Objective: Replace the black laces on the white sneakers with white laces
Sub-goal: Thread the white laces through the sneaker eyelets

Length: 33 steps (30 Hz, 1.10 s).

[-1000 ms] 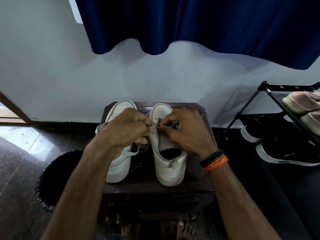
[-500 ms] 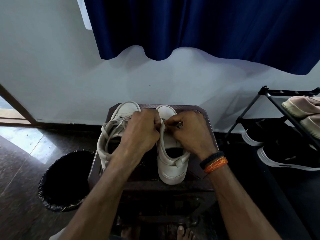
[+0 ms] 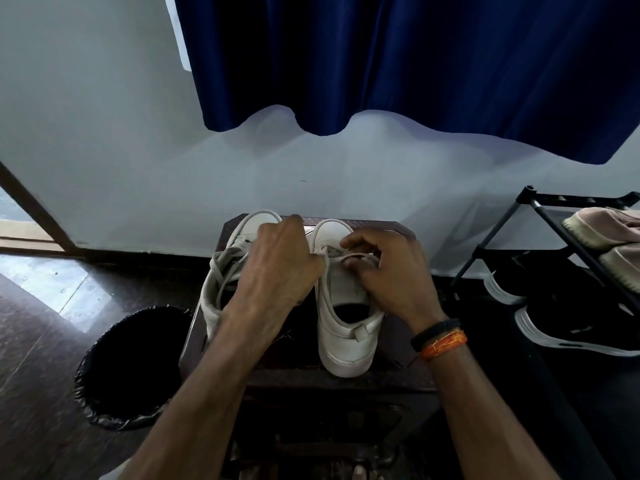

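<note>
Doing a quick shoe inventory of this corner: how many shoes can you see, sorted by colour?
White sneakers on the stool: 2, left one and right one.
Pale pink shoes on the rack's upper shelf: 2.
Black shoes with white soles lower on the rack: 2.
Total: 6

Home entryway: shoe rack, curtain (dark blue), bin.

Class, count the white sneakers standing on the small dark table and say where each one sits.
2. The left sneaker stands on the table partly under the left hand; the right sneaker stands beside it, under the right hand.
</note>
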Motion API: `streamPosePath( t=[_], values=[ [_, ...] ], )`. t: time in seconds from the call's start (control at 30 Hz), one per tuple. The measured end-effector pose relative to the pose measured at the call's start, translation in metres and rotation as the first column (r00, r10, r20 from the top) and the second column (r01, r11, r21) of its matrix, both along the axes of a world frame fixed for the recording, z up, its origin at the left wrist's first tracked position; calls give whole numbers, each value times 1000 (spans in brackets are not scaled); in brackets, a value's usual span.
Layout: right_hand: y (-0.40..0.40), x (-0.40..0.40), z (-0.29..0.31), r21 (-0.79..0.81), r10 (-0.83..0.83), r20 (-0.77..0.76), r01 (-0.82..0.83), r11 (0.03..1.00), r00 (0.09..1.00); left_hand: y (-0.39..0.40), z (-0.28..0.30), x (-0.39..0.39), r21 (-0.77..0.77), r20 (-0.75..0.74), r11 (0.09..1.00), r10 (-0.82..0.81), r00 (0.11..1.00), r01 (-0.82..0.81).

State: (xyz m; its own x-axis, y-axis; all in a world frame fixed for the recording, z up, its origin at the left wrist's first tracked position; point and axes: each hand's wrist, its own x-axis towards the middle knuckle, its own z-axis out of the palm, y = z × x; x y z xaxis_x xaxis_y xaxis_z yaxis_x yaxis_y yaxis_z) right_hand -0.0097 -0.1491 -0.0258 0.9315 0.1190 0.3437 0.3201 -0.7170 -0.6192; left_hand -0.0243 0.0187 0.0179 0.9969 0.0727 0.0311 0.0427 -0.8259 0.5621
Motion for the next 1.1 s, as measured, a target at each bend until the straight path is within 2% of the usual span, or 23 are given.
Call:
streamPosePath(
  t=[0.1,0.23,0.3,0.43,0.53,0.6,0.63,0.77,0.87,0.93,1.0,1.03,1.1],
  values=[
    [-1,-2,-1,20,-40,9,40,999,999,12,5,1,-43,16,998,50,999,-49],
    [-2,-4,-4,44,-96,10,96,994,995,42,10,6,-308,30,946,119,992,-104],
    [-1,-5,-5,51,-119,9,119,992,993,52,10,7,-481,25,871,125,992,-98],
    [2,-3,-5,36,-147,47,146,989,988,44,6,6,-702,-52,712,-27,998,-17],
    [3,-3,-5,53,-127,19,126,991,992,32,8,2,-875,-81,483,-188,979,21],
    [3,-3,-5,73,-122,7,122,990,992,30,8,1,-908,-88,419,-219,972,12],
    [3,-3,-6,75,-132,10,131,989,991,30,8,1,-896,-88,445,-214,973,17],
    [3,-3,-10,15,-235,58,235,972,970,44,15,2,-721,-84,693,-75,994,-9],
    [4,-4,-10,-18,-298,62,300,954,953,68,28,2,-611,-16,789,74,997,-68],
    [5,-5,-9,-12,-317,61,318,948,946,78,35,-1,-468,20,883,52,998,-36],
    [5,-5,-9,2,-322,46,322,947,946,70,35,-4,-240,44,970,-25,999,35],
    [5,-6,-9,7,-321,44,321,947,946,61,32,-5,-136,57,988,-61,996,69],
    [5,-5,-9,10,-312,46,312,950,949,39,22,-4,-24,64,991,-132,989,134]
  ],
)
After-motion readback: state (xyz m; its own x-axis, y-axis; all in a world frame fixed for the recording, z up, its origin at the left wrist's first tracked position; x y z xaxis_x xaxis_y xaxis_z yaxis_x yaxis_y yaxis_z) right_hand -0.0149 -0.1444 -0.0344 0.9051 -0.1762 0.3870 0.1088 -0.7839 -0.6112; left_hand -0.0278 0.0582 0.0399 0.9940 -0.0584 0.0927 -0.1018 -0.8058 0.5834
